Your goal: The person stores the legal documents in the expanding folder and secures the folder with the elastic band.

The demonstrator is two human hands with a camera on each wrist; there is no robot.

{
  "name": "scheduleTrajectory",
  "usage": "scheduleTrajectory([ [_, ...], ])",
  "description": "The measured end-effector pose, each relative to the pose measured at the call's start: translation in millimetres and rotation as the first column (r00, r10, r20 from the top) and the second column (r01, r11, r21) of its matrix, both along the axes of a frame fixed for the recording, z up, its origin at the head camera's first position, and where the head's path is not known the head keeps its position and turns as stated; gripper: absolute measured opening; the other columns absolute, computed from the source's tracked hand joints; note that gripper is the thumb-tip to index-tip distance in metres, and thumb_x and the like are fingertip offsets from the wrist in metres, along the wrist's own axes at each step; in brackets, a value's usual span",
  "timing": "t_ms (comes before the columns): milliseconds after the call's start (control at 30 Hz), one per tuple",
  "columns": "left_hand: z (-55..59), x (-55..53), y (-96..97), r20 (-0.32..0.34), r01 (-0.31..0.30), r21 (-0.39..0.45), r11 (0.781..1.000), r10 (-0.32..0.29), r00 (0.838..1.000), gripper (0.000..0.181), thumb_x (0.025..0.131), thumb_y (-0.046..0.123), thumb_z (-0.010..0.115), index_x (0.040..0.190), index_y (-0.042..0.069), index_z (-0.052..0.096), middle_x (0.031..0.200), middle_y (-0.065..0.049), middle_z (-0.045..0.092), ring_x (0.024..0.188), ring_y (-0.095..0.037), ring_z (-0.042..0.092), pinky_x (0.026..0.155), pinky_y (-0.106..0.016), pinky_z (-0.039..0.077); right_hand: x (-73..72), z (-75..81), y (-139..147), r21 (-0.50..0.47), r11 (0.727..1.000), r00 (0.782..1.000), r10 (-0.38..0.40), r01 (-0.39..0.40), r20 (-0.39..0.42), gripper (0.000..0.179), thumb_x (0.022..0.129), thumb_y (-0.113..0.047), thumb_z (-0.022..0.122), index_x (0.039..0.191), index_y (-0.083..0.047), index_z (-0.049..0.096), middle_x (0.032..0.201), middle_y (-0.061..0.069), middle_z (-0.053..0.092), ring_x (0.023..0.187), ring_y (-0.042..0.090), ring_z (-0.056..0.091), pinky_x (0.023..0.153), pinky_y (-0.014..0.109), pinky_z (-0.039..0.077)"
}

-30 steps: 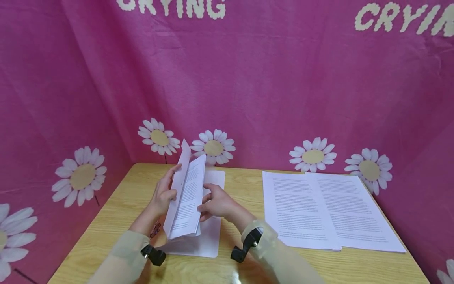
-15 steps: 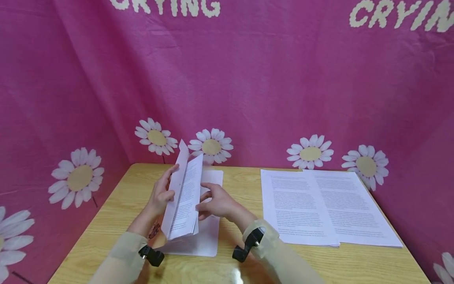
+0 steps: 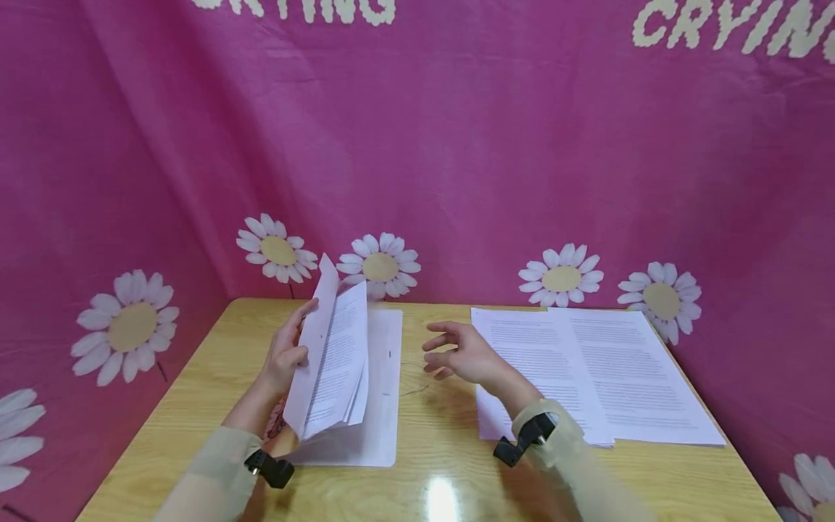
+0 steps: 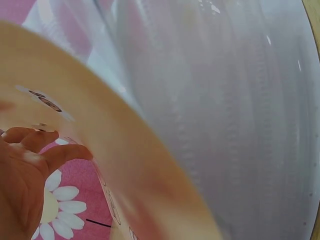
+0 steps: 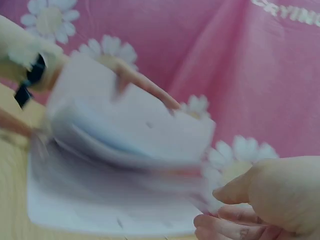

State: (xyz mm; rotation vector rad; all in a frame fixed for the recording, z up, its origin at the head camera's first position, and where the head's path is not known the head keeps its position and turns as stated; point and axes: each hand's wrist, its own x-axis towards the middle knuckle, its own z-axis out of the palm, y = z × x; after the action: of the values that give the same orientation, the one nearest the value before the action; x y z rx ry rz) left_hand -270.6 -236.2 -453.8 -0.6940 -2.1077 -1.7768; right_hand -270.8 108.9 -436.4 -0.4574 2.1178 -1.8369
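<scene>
My left hand (image 3: 285, 355) grips the raised cover of a folder (image 3: 313, 355), thumb on its white inner side. That cover's outside is orange-brown with printed patterns, seen in the left wrist view (image 4: 125, 145). Printed sheets (image 3: 339, 370) stand tilted inside, fanned at the lower edge. The folder's other white half (image 3: 385, 391) lies flat on the table. In the left wrist view, clear plastic-like leaves (image 4: 215, 120) spread beside the cover. My right hand (image 3: 466, 355) hovers right of the folder, fingers loosely bent, holding nothing.
Two overlapping stacks of printed paper (image 3: 626, 377) lie on the right side of the wooden table (image 3: 424, 435). A pink curtain (image 3: 457, 159) with daisies and lettering hangs behind and at the left.
My right hand has left the edge of the sheets and moved right, toward the paper stacks. My left hand still holds the folder's cover. The view has shifted slightly.
</scene>
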Motion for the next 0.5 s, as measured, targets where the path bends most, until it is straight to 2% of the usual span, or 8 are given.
scheduleTrajectory([
  [167, 0.9, 2.0, -1.4, 0.020, 0.004, 0.017, 1.000, -0.005, 1.000, 0.096, 0.062, -0.003, 0.038, 0.158, -0.012, 0.035, 0.147, -0.037, 0.044, 0.110, -0.026, 0.051, 0.086, -0.024, 0.040, -7.1, -6.0, 44, 0.036, 0.994, 0.995, -0.100, 0.101, -0.024, 0.062, 0.096, 0.001, 0.068, 0.152, 0.011, 0.043, 0.125, 0.029, 0.066, 0.097, 0.046, 0.073, 0.078, 0.050, 0.061],
  [333, 2.3, 2.6, 0.3, 0.038, 0.029, 0.043, 0.999, -0.031, 0.999, 0.094, 0.065, -0.003, 0.037, 0.159, -0.011, 0.034, 0.144, -0.039, 0.045, 0.109, -0.027, 0.054, 0.083, -0.023, 0.043, -7.1, -6.2, 79, 0.062, 0.983, 0.985, -0.169, 0.171, -0.029, 0.062, 0.098, 0.001, 0.067, 0.153, 0.010, 0.042, 0.128, 0.032, 0.064, 0.096, 0.042, 0.074, 0.077, 0.045, 0.061],
  [500, 3.8, 1.7, 2.2, 0.052, 0.026, 0.028, 0.999, -0.027, 0.998, 0.092, 0.067, -0.003, 0.038, 0.158, -0.008, 0.039, 0.151, -0.032, 0.043, 0.112, -0.033, 0.050, 0.081, -0.026, 0.041, -6.3, -6.6, 107, 0.095, 0.973, 0.977, -0.208, 0.211, -0.042, 0.062, 0.100, -0.002, 0.066, 0.156, 0.009, 0.040, 0.132, 0.034, 0.061, 0.101, 0.043, 0.073, 0.080, 0.046, 0.061],
])
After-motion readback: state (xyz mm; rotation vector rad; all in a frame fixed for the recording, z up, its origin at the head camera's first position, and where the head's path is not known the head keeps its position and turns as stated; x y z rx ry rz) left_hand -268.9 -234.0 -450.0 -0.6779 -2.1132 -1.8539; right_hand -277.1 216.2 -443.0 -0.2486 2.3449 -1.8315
